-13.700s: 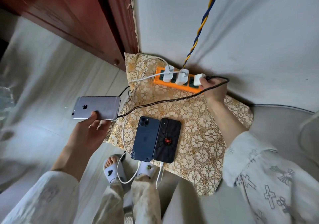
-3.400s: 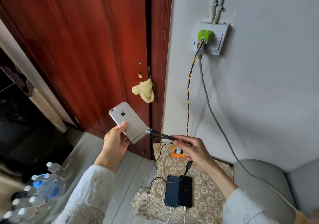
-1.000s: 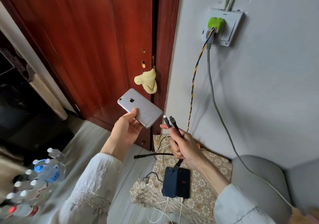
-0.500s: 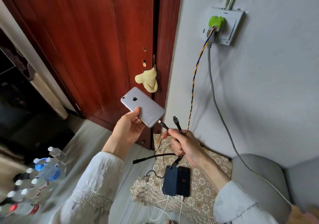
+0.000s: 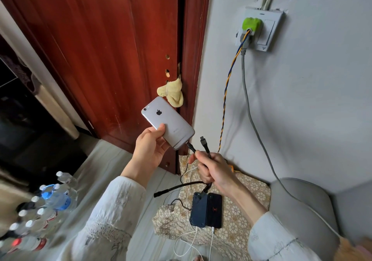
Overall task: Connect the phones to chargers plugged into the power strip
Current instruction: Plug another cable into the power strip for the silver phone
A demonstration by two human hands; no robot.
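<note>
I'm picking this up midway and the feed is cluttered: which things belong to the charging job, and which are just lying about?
Part of the job:
- silver phone, held by the left hand
- black multi-tip cable, gripped by the right hand
- two dark phones on the cushion, white cables attached
- orange power strip, mostly hidden

Lying about:
- water bottles
- yellow cloth on the door
- grey seat

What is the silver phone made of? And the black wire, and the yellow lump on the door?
Silver phone: looks like smooth matte metal, with a soft grey sheen. Black wire: seems woven fabric over cord, since its surface looks speckled; its tips look hard, perhaps plastic. Yellow lump: probably soft cloth, crumpled and folded.
</note>
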